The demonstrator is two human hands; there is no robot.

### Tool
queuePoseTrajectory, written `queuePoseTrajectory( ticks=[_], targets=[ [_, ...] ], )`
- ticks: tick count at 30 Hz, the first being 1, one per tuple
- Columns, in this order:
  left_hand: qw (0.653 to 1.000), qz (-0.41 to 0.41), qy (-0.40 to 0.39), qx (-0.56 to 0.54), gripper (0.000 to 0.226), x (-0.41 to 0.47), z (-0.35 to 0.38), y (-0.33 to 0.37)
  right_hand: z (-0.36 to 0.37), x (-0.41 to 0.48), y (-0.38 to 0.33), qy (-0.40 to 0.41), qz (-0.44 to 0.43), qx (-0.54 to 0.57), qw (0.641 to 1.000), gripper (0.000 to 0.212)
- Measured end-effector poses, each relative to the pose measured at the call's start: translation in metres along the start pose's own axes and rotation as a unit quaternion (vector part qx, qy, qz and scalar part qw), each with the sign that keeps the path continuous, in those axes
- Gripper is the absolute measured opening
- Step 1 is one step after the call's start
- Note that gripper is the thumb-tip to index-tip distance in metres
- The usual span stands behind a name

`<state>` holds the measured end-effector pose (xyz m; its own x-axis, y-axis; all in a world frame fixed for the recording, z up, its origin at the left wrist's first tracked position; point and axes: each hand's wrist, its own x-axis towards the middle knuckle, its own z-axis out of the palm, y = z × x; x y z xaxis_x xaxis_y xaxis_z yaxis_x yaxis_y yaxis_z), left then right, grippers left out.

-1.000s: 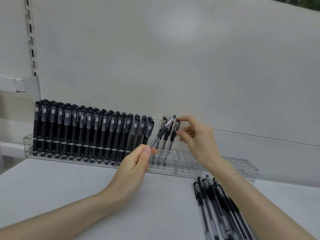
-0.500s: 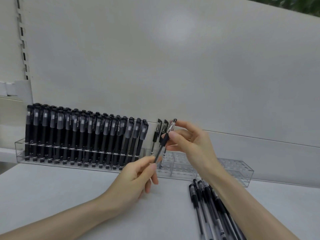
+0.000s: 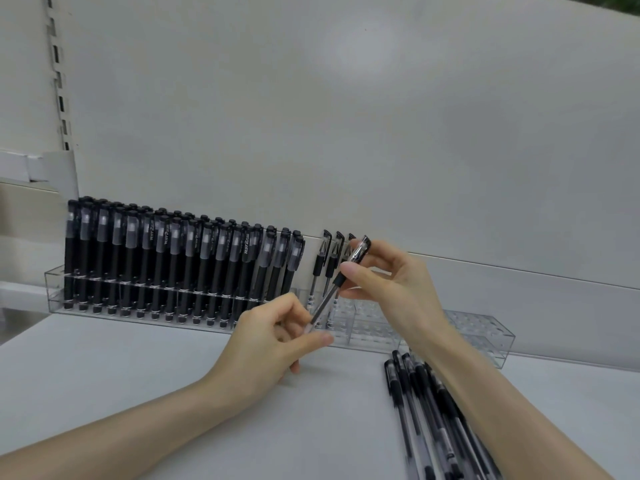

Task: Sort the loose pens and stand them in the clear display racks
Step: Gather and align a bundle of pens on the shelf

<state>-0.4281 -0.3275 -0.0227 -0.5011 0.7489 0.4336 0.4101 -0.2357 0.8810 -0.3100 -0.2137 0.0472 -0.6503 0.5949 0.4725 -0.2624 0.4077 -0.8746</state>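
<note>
A clear-barrelled pen with a black cap (image 3: 330, 294) slants in front of the racks, held at both ends. My left hand (image 3: 273, 344) pinches its lower tip end. Around its capped upper end my right hand (image 3: 391, 282) closes with thumb and fingers. Behind it, three like pens (image 3: 327, 261) stand in the clear display rack (image 3: 367, 327). The rack on the left (image 3: 55, 289) is packed with several thicker black pens (image 3: 180, 258). A pile of loose pens (image 3: 426, 410) lies on the shelf, partly under my right forearm.
Right of the standing pens, a further clear rack (image 3: 485, 336) shows only open holes. The white back panel (image 3: 346, 116) rises straight behind the racks. A slotted upright (image 3: 59, 74) runs up the left edge.
My right hand let go of the standing pen's cap and took hold of the capped end of the slanted pen. My left hand lowered a little, still pinching the tip end.
</note>
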Motion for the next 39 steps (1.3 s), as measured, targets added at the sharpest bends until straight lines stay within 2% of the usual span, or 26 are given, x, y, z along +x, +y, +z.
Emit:
queuePoseTrajectory(
  ticks=[2, 3, 6, 8, 11, 17, 30, 39],
  targets=[
    [0.991, 0.081, 0.003, 0.102, 0.035, 0.001, -0.002, -0.008, -0.005, 0.004, -0.001, 0.042, -0.024, -0.016, 0.999, 0.035],
    [0.974, 0.142, 0.000, 0.179, 0.037, 0.002, -0.003, -0.012, -0.008, 0.006, -0.002, 0.068, -0.042, -0.034, 0.996, 0.038],
    [0.887, 0.272, -0.007, 0.373, 0.042, 0.005, -0.004, -0.022, -0.019, 0.013, -0.005, 0.130, -0.105, -0.087, 0.982, 0.038],
    [0.847, 0.305, -0.013, 0.434, 0.044, 0.006, -0.002, -0.025, -0.023, 0.017, -0.006, 0.149, -0.139, -0.117, 0.972, 0.039],
    [0.819, 0.303, -0.025, 0.487, 0.052, 0.006, -0.001, -0.030, -0.024, 0.022, 0.000, 0.152, -0.162, -0.158, 0.962, 0.039],
    [0.804, 0.285, -0.041, 0.521, 0.057, 0.007, -0.001, -0.033, -0.021, 0.029, 0.016, 0.138, -0.172, -0.212, 0.952, 0.039],
    [0.791, 0.269, -0.061, 0.546, 0.058, 0.006, 0.000, -0.031, -0.026, 0.036, 0.034, 0.057, -0.122, -0.284, 0.949, 0.031],
    [0.792, 0.240, -0.092, 0.554, 0.058, 0.005, 0.000, -0.025, -0.026, 0.026, 0.034, 0.064, -0.127, -0.354, 0.925, 0.033]
  ],
)
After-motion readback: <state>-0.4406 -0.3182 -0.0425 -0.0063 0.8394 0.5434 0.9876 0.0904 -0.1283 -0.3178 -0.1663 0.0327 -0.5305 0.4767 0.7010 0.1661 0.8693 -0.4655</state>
